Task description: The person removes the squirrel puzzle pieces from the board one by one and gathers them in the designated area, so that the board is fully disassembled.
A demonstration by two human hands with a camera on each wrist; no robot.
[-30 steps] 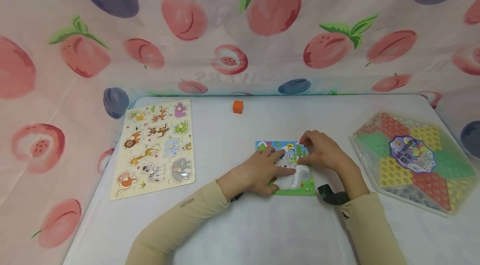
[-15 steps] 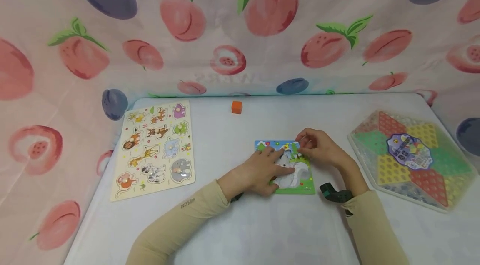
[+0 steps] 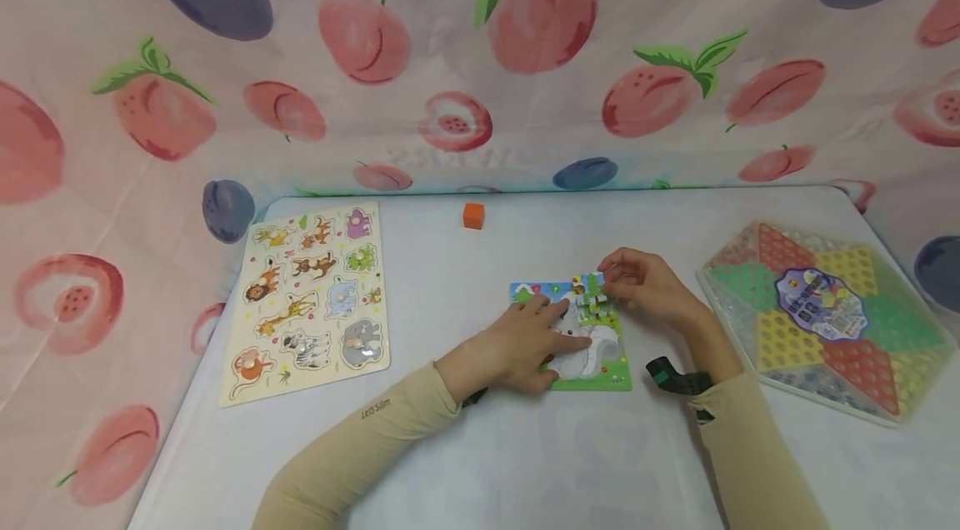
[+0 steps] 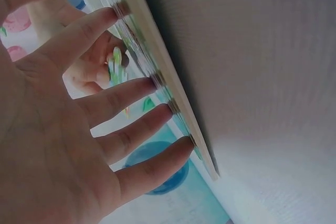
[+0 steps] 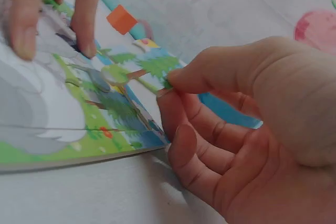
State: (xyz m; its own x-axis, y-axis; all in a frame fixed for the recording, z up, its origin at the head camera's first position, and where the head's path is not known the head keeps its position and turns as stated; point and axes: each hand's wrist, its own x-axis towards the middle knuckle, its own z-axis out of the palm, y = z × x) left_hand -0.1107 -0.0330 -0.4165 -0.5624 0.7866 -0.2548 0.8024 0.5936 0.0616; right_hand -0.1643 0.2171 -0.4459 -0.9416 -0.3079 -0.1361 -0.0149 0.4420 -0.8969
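A small jigsaw puzzle with a grey and white animal on green grass lies flat on the white table. My left hand spreads its fingers over it, and the left wrist view has the fingertips pressing on its face. At the far right corner, my right hand pinches a puzzle piece showing green trees between thumb and forefinger. That piece is raised and tilted above the puzzle; under it, a matching tree picture shows on the board.
An orange cube sits near the table's back edge. To the left lies a wooden animal peg puzzle. At right is a hexagonal game board in red, yellow and green. A fruit-print cloth hangs behind.
The right hand has pinched the puzzle piece at the corner and lifted it up off the board, drawing slightly up and to the right. The left hand has stayed in place.
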